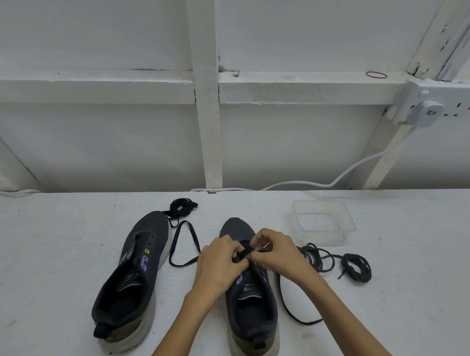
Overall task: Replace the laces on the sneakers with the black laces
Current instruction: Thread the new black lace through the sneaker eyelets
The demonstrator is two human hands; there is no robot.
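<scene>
Head view shows the right sneaker nearest, heel toward the person, with its lacing only just begun. The left hand and right hand both pinch the flat black lace at the eyelets closest to the toe, its loose ends trailing on the table. To the left, the left sneaker has bare eyelets. Right of the hands lie dark round laces, probably the removed pair. Farther off, a bundled black lace waits, so most threading remains.
</scene>
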